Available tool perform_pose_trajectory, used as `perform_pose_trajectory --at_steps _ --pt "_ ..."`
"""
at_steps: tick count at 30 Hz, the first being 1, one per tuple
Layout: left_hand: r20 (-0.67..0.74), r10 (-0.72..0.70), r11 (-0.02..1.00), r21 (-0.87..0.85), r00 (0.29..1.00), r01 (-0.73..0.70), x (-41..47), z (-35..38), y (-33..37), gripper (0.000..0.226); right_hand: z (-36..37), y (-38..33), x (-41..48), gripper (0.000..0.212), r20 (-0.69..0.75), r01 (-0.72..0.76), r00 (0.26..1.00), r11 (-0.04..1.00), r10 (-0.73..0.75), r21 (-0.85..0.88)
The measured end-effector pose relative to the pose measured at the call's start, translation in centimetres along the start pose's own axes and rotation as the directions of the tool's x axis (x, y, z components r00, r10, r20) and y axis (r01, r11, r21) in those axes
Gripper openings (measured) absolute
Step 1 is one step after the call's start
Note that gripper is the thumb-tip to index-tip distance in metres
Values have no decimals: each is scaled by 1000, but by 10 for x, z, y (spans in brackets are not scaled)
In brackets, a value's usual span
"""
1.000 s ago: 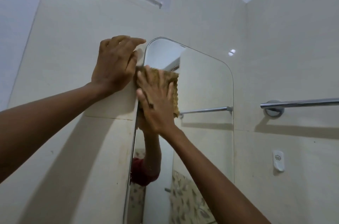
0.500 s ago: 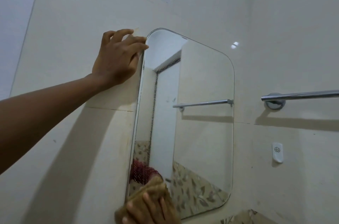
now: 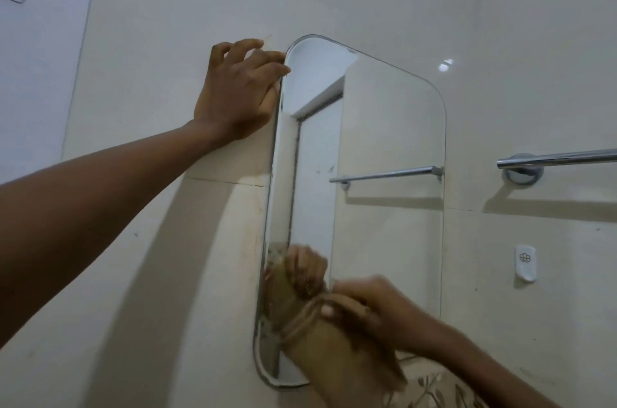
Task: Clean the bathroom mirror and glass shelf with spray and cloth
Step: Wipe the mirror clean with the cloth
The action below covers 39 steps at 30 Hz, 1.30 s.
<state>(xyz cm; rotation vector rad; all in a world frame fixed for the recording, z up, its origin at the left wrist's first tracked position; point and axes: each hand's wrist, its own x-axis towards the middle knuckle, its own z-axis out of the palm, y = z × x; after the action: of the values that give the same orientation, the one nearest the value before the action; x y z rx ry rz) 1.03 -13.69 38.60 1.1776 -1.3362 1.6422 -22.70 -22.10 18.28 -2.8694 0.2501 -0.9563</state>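
A: Entry: task status?

B: Judged mid-wipe on the bathroom mirror (image 3: 384,140). The cloth (image 3: 334,354) sits against the glass at the lower left corner. The upper glass reads mostly streak-free, but a few dark specks show near mid-height. My reading is that the mirror is partly done, with the bottom strip in hand.

A: Shelf? Spray?

B: Neither is in view, so I cannot tell whether the glass shelf has been cleaned. Logged as outstanding.

A: Grips?

B: Right hand (image 3: 377,314): the grip is grasping the cloth, thumb and fingers curled over the bunched fabric and holding it on the glass. The hand is blurred, so finger detail is poor. Left hand (image 3: 238,90): the grip is released and holds nothing. It rests on the wall tile (image 3: 167,73) just beside the mirror's upper left corner, with its fingertips reaching the mirror's edge.

A: Orientation?

B: The mirror's long axis is vertical. It lies flat on the wall, corners rounded, face out into the room, and is seen obliquely from below left. The cloth is tan and bunched. Its long axis slants from upper left to lower right, and its tail runs off the bottom of the view.

A: Other items?

B: A chrome towel rail (image 3: 561,158) is on the wall right of the mirror, well apart from both hands. A small white wall fitting (image 3: 526,262) is below it.
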Motion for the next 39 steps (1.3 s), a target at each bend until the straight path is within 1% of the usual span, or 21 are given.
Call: perform_pose_trajectory --at_steps 3,4,6,8,10,13,16,18,20,24,28,29,30,31,32,33,34,35,36,37,39 --pt "10 -4 1000 0 1000 4 0 0 0 35 -28 -5 39 25 -217 81 964 944 -156 -321" --pt "10 -4 1000 3 1000 4 0 0 0 35 -28 -2 46 27 -251 87 940 874 -231 -477" --pt "8 -5 1000 10 1000 5 0 0 0 35 -37 2 62 28 -314 8 868 643 -385 -766" --pt "11 -5 1000 11 1000 5 0 0 0 36 -40 9 74 14 -395 -104 788 531 -472 -841" --pt "11 -6 1000 7 1000 6 0 0 1 35 -31 14 77 19 -511 -196 717 565 -475 -801" --pt "7 -7 1000 7 1000 6 0 0 1 35 -9 11 73 22 -692 -345 635 676 -343 -651" --pt "12 -9 1000 2 1000 9 1 0 1 35 19 -2 74 26 -840 -350 511 848 -184 -399" --pt "9 -8 1000 12 1000 8 0 0 0 36 38 -8 71 22 -876 -317 458 893 -150 -319" --pt "-3 -1 999 37 1000 1 0 0 0 35 58 -12 66 17 -870 -271 475 920 -129 -284" --pt "-6 5 998 57 1000 -5 1 0 0 35 86 -5 52 50 -776 -249 616 900 -137 -357" --pt "-3 4 999 53 1000 -4 0 -1 1 35 109 11 38 34 -680 -150 684 860 -266 -488" --pt "-7 5 999 53 1000 -4 0 -1 1 34 123 7 37 28 -637 -207 744 836 -204 -509" --pt "-9 5 998 55 1000 -5 0 -1 2 33 138 3 35 28 -529 -284 849 839 -6 -465" --pt "-11 6 998 60 1000 -6 0 0 2 33 147 -4 31 36 -442 -363 872 885 212 -292" --pt "-13 8 998 64 1000 -7 1 0 2 33 154 -6 23 50 -451 -368 864 890 221 -269" --pt "-14 10 998 66 1000 -9 0 0 2 33 158 2 17 63 -480 -310 873 857 85 -412" --pt "-15 11 998 66 1000 -10 0 0 2 34 150 10 22 64 -566 -239 816 823 -117 -515" --pt "-15 11 998 64 1000 -10 0 0 2 36 134 12 30 51 -587 -158 756 789 -291 -594" --pt "-16 11 998 59 1000 -10 0 0 2 38 116 14 33 33 -536 -20 693 731 -482 -683" --pt "-19 12 998 56 1000 -11 0 0 1 41 92 11 54 21 -506 88 622 695 -598 -713" --pt "-22 15 999 51 1000 -14 1 1 1 45 39 -7 96 19 -597 70 561 752 -573 -656"
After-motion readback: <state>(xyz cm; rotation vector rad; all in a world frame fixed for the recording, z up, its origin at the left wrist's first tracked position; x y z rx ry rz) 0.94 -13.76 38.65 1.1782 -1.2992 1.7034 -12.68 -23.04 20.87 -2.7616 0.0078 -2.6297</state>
